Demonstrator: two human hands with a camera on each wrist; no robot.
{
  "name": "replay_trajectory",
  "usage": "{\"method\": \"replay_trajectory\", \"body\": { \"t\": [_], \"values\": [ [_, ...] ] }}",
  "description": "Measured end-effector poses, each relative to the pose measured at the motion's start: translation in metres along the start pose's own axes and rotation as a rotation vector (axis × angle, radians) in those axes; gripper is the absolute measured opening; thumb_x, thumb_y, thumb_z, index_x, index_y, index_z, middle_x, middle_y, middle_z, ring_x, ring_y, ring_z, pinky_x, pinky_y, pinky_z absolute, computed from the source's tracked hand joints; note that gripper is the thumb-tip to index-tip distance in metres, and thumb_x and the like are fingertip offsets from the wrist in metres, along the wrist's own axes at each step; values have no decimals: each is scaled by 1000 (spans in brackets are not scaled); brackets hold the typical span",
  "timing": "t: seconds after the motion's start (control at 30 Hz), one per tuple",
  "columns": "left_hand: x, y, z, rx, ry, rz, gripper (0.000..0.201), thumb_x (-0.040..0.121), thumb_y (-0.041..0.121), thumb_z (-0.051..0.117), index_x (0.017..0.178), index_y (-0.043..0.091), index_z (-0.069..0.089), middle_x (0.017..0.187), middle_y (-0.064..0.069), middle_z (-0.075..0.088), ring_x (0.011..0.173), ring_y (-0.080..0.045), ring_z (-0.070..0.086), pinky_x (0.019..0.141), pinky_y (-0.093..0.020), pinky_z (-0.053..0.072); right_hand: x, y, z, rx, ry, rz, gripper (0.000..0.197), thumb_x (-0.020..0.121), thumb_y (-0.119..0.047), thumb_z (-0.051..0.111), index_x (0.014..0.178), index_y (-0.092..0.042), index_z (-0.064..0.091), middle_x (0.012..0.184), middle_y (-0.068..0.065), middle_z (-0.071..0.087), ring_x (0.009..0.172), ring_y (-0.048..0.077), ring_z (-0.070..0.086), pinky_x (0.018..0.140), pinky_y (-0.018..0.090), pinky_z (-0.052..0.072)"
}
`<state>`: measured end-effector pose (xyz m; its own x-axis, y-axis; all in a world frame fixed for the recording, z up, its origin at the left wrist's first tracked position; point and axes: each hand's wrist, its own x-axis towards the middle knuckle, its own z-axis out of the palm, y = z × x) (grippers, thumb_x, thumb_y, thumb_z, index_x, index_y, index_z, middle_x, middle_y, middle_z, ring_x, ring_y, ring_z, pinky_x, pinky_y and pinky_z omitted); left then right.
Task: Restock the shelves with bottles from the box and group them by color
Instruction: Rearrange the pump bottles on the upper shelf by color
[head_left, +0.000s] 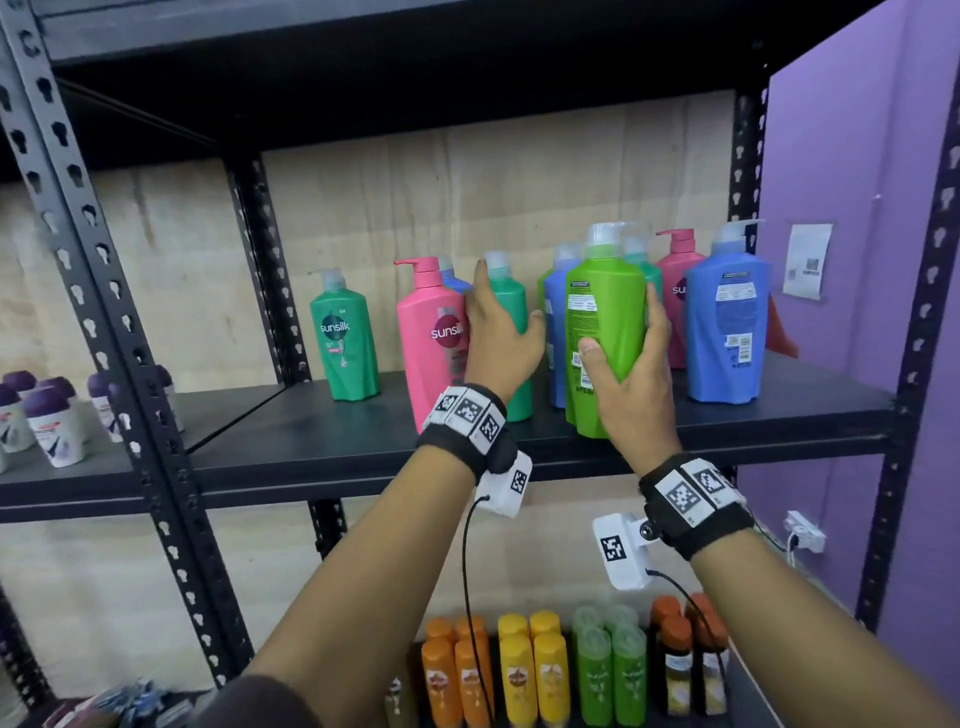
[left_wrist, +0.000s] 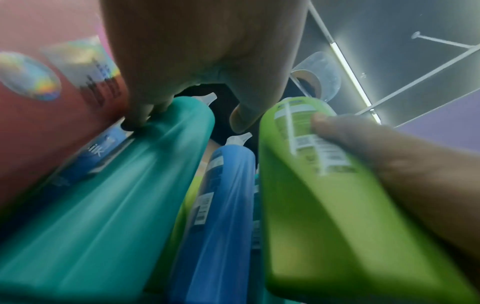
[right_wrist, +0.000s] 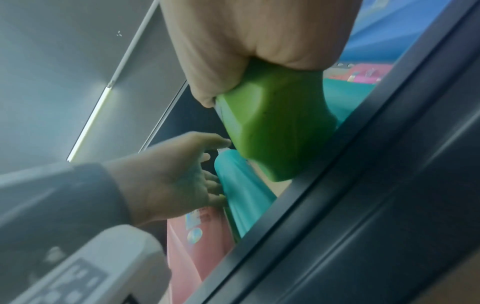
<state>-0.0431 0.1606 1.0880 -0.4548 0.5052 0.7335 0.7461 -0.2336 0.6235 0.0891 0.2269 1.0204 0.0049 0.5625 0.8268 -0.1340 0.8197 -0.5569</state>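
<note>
My right hand (head_left: 634, 384) grips a lime green pump bottle (head_left: 608, 312) low on its body, with its base at the front edge of the black shelf (head_left: 311, 441). The right wrist view shows that bottle (right_wrist: 275, 127) from below, under my right hand (right_wrist: 246, 30). My left hand (head_left: 498, 338) holds a teal bottle (head_left: 511, 306), fingers between it and a pink bottle (head_left: 431, 332), thumb on the other side. The left wrist view shows the fingertips (left_wrist: 140, 117) on the teal bottle (left_wrist: 116, 195) and the lime bottle (left_wrist: 324, 216) to the right. A blue bottle (head_left: 555, 322) stands behind.
On the same shelf stand a green bottle (head_left: 343, 338) at the left, and a blue one (head_left: 727, 317) and a pink one (head_left: 680, 291) at the right. The shelf below holds rows of orange, yellow, green and brown bottles (head_left: 519, 670). Purple-capped bottles (head_left: 47, 415) fill the left rack. A purple wall (head_left: 852, 208) is at right.
</note>
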Motion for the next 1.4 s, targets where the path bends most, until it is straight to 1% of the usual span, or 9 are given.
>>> {"method": "replay_trajectory", "body": {
  "t": [0.13, 0.43, 0.6, 0.7, 0.87, 0.93, 1.07, 1.3, 1.4],
  "values": [
    [14, -8, 11, 73, -38, -107, 95, 94, 20, 68, 163, 13, 4, 163, -28, 13, 152, -37, 21, 125, -41, 19, 2, -1, -18, -15, 3, -36, 81, 95, -36, 68, 160, -27, 21, 163, -7, 32, 147, 6, 35, 120, 23, 30],
    [-1, -14, 4, 75, -1, 54, 92, 94, 14, 65, 165, 22, 7, 152, -21, 37, 142, -30, 37, 114, -26, 25, -6, 3, -20, -26, -28, -20, 83, 94, -41, 68, 160, -34, 18, 162, -8, 33, 146, 7, 36, 121, 39, 35],
    [-24, -7, -14, 41, 121, 87, 94, 83, 28, 72, 161, 36, 20, 136, 3, 44, 123, -10, 41, 105, -25, 30, -8, -3, -6, -44, -108, -105, 79, 103, -44, 53, 160, -47, -1, 158, -42, 10, 147, -12, 17, 119, 13, 18],
    [-36, -6, -25, -20, 157, 146, 93, 81, 30, 75, 158, 40, 25, 134, 14, 38, 120, 0, 38, 109, -26, 32, -6, 0, 2, -106, -157, -120, 66, 107, -47, 38, 162, -45, 1, 157, -28, 25, 141, -7, 29, 117, 22, 25],
    [-49, -11, -29, -74, 250, 195, 90, 82, 20, 76, 158, 36, 31, 129, 0, 45, 117, 10, 40, 99, -3, 30, -4, 2, 13, -149, -181, -136, 63, 108, -41, 38, 161, -48, 5, 143, -22, 35, 116, -29, 36, 99, 7, 29],
    [-50, -12, -30, -85, 272, 193, 89, 82, 18, 76, 157, 36, 33, 128, -1, 45, 117, 10, 41, 97, 0, 30, -3, 1, 16, -203, -193, -143, 67, 105, -44, 43, 160, -50, 6, 139, -8, 38, 108, -14, 49, 95, 20, 38],
    [-47, -14, -32, -75, 290, 202, 86, 83, 18, 75, 157, 33, 34, 129, 0, 44, 117, 14, 41, 96, 2, 29, 3, -6, 20, -283, -271, -154, 75, 102, -41, 57, 162, -42, 11, 152, -2, 40, 136, 19, 48, 109, 45, 46],
    [-48, -18, -29, -99, 290, 189, 83, 84, 22, 73, 156, 33, 34, 138, 7, 41, 124, 16, 39, 97, 3, 29, 25, -18, 37, -511, -397, -156, 76, 95, -49, 61, 159, -42, 20, 131, 5, 44, 104, 32, 62, 75, 44, 53],
    [-47, -14, -31, -110, 261, 169, 81, 85, 21, 73, 156, 32, 33, 147, 6, 44, 133, -9, 45, 113, -26, 40, 32, -21, 43, -636, -391, -128, 75, 93, -49, 64, 156, -40, 24, 133, 2, 41, 102, 32, 63, 66, 43, 50]
  ]
}}
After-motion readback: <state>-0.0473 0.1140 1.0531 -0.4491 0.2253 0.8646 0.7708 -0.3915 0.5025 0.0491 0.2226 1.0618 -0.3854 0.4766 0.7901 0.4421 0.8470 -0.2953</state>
